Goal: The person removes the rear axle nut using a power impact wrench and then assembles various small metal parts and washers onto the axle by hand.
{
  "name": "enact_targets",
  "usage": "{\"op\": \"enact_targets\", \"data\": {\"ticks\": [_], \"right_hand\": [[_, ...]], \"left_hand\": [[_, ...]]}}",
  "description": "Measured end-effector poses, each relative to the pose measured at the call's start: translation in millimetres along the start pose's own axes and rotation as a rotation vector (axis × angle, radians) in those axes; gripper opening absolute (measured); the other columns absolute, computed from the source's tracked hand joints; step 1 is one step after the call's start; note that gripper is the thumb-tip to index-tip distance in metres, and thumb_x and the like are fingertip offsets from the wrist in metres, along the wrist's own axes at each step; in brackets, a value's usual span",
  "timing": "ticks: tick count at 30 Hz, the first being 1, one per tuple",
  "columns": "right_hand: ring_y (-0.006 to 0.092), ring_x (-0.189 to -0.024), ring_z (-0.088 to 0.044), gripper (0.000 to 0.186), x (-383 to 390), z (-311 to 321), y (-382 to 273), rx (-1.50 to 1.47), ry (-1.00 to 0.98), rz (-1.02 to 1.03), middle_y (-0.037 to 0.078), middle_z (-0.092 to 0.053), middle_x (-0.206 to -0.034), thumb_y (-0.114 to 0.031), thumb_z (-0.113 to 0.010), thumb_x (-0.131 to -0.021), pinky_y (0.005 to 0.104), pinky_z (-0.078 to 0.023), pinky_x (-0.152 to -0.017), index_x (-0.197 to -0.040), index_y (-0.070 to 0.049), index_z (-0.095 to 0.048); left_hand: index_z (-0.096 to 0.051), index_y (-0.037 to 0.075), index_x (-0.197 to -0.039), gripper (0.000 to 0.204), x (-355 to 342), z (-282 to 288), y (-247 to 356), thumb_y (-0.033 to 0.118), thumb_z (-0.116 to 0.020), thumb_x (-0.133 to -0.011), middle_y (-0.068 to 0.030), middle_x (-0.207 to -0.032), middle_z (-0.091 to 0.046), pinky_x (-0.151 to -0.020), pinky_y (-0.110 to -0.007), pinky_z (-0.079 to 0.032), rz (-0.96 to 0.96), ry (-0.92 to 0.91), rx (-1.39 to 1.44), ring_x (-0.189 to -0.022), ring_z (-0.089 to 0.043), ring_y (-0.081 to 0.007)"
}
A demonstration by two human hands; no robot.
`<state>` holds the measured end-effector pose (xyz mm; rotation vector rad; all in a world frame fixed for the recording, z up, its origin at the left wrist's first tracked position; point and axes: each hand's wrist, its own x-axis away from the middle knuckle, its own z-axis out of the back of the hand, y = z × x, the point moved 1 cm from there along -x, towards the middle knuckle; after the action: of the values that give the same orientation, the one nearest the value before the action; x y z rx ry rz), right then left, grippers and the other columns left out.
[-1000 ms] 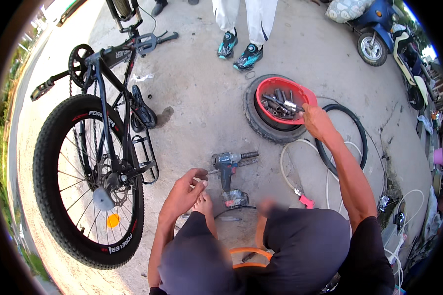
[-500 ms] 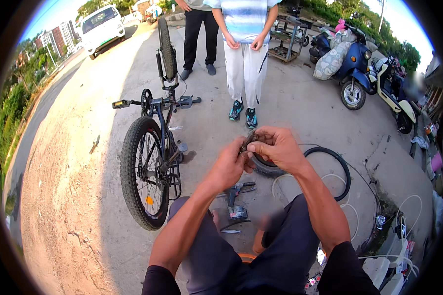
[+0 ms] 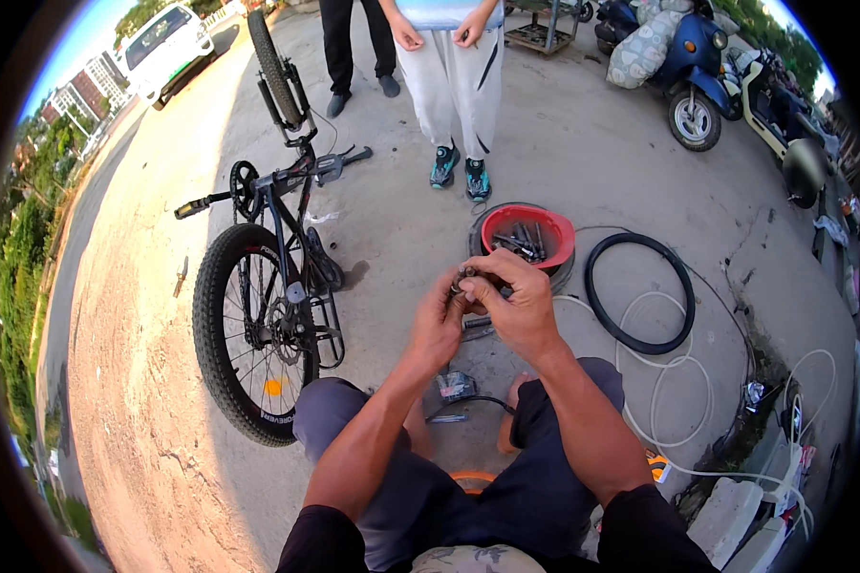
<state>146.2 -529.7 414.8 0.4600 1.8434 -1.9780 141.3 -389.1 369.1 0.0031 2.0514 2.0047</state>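
Observation:
In front of my knees, both hands are raised and close together around a small dark metal part (image 3: 463, 278). My left hand (image 3: 438, 320) is closed on its near left side. My right hand (image 3: 514, 298) pinches it from the right with thumb and fingers. Much of the part is hidden by the fingers, so its exact kind does not show. Just beyond my hands, a red basin (image 3: 566, 233) holding several dark metal tools sits on a dark tire (image 3: 476, 232). Below my hands, a power tool (image 3: 457, 385) lies partly hidden on the ground.
At left a bicycle (image 3: 275, 205) stands upside down. A black tire or tube ring (image 3: 594, 298) and a pale coiled hose (image 3: 702, 406) lie at right. Two people stand ahead, the nearer in white trousers (image 3: 454, 86). A blue scooter (image 3: 690, 57) is parked far right.
My view has tilted down and shifted. Both hands have moved slightly left and nearer to me, uncovering the red basin. The small part stays between my fingers.

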Motion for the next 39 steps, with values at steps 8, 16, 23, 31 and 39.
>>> {"op": "enact_targets", "data": {"ticks": [8, 16, 23, 31, 39], "right_hand": [[0.0409, -0.092, -0.058, 0.014, 20.2, -31.3, 31.9, 0.015, 0.229, -0.194, 0.019, -0.054, -0.094, -0.009, -0.063, -0.078, 0.0481, -0.046, -0.078, -0.085, 0.003, -0.064], [0.0412, -0.097, -0.054, 0.012, 10.6, -53.3, 27.1, -0.040, 0.446, -0.291, 0.022, -0.048, -0.097, -0.003, -0.063, -0.078, 0.0506, -0.044, -0.084, -0.087, 0.003, -0.057], [0.0344, -0.090, -0.064, 0.015, -0.8, -22.2, 6.8, -0.032, 0.171, -0.267, 0.016, -0.063, -0.096, -0.008, -0.067, -0.081, 0.0413, -0.050, -0.081, -0.095, -0.001, -0.070], [0.0167, -0.085, -0.066, 0.020, 23.5, -32.7, 8.7, -0.249, -0.023, -0.273, 0.007, -0.064, -0.099, 0.003, -0.070, -0.081, 0.0290, -0.053, -0.077, -0.101, 0.001, -0.071], [0.0167, -0.091, -0.066, 0.022, 26.3, -27.8, 9.8, -0.213, -0.101, -0.230, 0.007, -0.064, -0.102, 0.005, -0.069, -0.082, 0.0292, -0.053, -0.080, -0.103, 0.000, -0.071]], "left_hand": [[-0.045, -0.001, -0.140, 0.039, 19.2, 42.6, -69.9, 0.008, -0.047, -0.103, -0.0117, -0.129, -0.056, -0.095, -0.029, -0.046, 0.166, 0.125, -0.009, -0.111, -0.058, -0.0196], [-0.037, 0.002, -0.149, 0.052, 5.7, 85.4, -93.0, 0.020, -0.052, -0.102, -0.0142, -0.137, -0.052, -0.098, -0.036, -0.046, 0.292, 0.052, -0.049, -0.114, -0.058, -0.0225], [-0.060, 0.000, -0.117, 0.019, 2.2, 11.0, 1.3, 0.009, -0.055, -0.101, -0.0036, -0.106, -0.066, -0.079, -0.024, -0.051, 0.124, 0.157, -0.144, -0.091, -0.061, -0.0098], [-0.062, 0.000, -0.123, 0.027, 28.4, 20.2, -0.2, -0.005, -0.051, -0.098, -0.0087, -0.113, -0.067, -0.092, -0.032, -0.052, 0.057, 0.161, 0.019, -0.104, -0.063, -0.0172], [-0.063, 0.001, -0.122, 0.031, 30.7, 21.2, -11.0, -0.010, -0.052, -0.095, -0.0085, -0.117, -0.066, -0.095, -0.032, -0.050, -0.011, 0.178, -0.073, -0.107, -0.061, -0.0167]]}}
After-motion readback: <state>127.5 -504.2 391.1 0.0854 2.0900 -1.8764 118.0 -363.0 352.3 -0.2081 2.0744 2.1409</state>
